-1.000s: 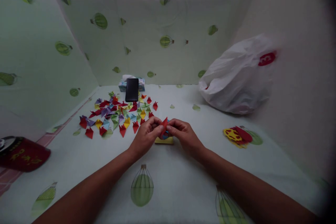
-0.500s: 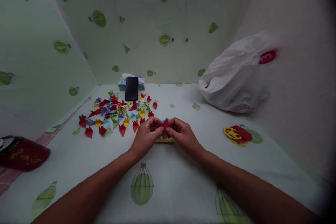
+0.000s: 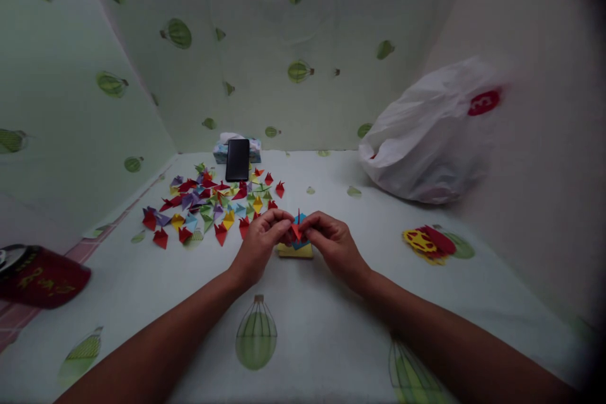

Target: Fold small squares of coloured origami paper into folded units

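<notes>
Between the left hand (image 3: 260, 243) and the right hand (image 3: 336, 241), a red folded paper (image 3: 297, 229) was pinched, each grip closed on one side. Its long axis seemed to run away from the person, its thin point up; neither hand was clearly nearer. Blue paper (image 3: 302, 243) showed behind it, above a yellow stack (image 3: 296, 254). Leftward lay folded pieces (image 3: 220, 233). Farther out, the red can (image 3: 45, 278) bore yellow lettering too blurred to read; the white bag's (image 3: 426, 145) red mark (image 3: 483, 101) resembled a tilted "3" or "m".
</notes>
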A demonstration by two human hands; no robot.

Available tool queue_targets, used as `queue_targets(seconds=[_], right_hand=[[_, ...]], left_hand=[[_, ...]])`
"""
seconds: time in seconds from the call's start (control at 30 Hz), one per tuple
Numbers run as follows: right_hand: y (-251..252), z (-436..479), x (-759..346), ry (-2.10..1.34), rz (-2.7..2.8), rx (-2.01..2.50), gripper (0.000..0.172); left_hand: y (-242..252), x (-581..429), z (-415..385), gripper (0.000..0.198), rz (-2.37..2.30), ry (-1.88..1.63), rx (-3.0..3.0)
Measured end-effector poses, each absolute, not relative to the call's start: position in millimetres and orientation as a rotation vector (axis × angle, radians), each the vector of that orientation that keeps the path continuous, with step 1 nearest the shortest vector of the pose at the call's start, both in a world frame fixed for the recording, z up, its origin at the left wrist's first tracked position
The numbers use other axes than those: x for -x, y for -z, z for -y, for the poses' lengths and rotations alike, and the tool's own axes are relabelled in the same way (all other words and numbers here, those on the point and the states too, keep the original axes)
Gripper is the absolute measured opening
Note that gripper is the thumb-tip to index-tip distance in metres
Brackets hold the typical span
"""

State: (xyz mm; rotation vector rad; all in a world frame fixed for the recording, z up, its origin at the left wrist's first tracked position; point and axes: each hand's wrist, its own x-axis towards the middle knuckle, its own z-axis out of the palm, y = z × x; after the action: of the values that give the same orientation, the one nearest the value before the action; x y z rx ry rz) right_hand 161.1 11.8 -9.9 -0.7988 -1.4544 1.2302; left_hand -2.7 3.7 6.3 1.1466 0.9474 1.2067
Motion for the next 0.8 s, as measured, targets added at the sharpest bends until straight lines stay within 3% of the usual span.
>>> queue_targets(seconds=[0.13,0.43,0.57,0.8], right_hand=[[10.5,-10.5,-161.0,-1.182,1.498,0.744,0.007],[5.9,-7.4,-158.6,-1.222,1.480,0.791,0.019],[9.8,-7.1,-158.2,-1.117,1.486,0.851,0.019],[12.0,-13.5,-158.5,-1.221,1.425,0.853,0.020]], left_hand=[[-7.0,1.5,-3.2,0.022,-0.956,-1.294,-1.223],[-3.9,1.8,1.3,0.011,-1.070,-1.431,-1.657],[-3.0,1.4,0.3,0.013,-1.083,-1.316,-1.547],[-4.0,0.4,-0.3,0.016,-1.027,-1.211,-1.339]])
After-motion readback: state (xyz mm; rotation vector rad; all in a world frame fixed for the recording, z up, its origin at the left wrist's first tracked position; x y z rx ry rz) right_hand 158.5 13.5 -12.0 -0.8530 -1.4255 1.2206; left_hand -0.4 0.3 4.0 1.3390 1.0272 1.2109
